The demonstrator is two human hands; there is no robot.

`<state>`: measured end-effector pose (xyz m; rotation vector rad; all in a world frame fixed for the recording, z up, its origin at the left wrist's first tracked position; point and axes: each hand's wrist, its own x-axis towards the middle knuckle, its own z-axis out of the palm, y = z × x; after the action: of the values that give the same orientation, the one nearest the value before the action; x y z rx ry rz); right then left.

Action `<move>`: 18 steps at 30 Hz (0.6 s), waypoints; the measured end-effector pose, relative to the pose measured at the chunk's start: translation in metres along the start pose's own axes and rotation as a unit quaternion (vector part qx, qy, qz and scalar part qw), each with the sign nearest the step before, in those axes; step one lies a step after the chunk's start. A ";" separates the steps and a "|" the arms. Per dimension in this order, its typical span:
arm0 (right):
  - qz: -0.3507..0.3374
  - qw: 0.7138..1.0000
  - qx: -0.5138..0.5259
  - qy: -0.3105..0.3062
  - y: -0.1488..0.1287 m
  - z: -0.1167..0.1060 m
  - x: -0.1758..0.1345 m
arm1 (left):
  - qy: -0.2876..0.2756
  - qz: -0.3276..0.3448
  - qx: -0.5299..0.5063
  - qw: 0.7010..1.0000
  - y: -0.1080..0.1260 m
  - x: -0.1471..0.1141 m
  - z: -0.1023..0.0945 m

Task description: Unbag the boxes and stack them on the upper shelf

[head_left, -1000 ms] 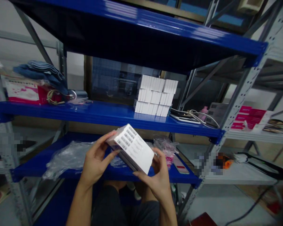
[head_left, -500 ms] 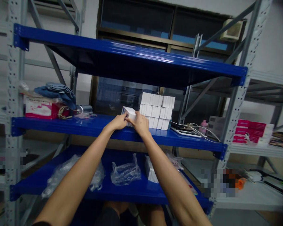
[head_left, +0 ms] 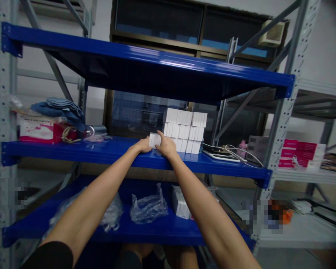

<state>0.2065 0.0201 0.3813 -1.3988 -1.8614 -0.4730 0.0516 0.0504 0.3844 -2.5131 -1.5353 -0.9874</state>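
Between my two hands, on the middle blue shelf (head_left: 123,151), is a small block of white boxes (head_left: 154,139). My left hand (head_left: 144,145) presses its left side with fingers closed against it. My right hand (head_left: 167,145) grips the right side, its thumb across the front face. Just right of the block rises a stack of white boxes (head_left: 184,131), three rows high, its lower left part hidden behind my right hand. Whether the held block touches the stack cannot be made out.
Left on this shelf are a pink-and-white box (head_left: 39,129) and folded blue cloth (head_left: 60,110). A tablet (head_left: 221,154) with white cables lies right. Below are clear plastic bags (head_left: 148,207) and another white box group (head_left: 180,203). The upper blue shelf (head_left: 156,56) hangs overhead.
The white block, tilted between my hands before, now stands squared on the shelf with its front facing me. My hands have shifted slightly around it. The view has moved a little.
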 end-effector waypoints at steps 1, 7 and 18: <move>-0.031 0.998 0.027 0.038 -0.003 -0.004 -0.009 | 0.008 0.007 0.000 1.000 0.004 -0.009 -0.004; -0.301 0.951 0.035 0.059 0.005 0.014 -0.129 | 0.135 0.252 -0.079 0.955 0.014 -0.105 -0.007; 0.200 0.913 0.081 -0.346 0.056 0.128 -0.156 | -0.131 -0.126 0.043 0.982 -0.075 -0.168 0.125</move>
<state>0.2342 0.0231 0.1740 -1.9252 -1.9847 0.4368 0.0011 -0.0010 0.1737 -2.5147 -1.9615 -0.6096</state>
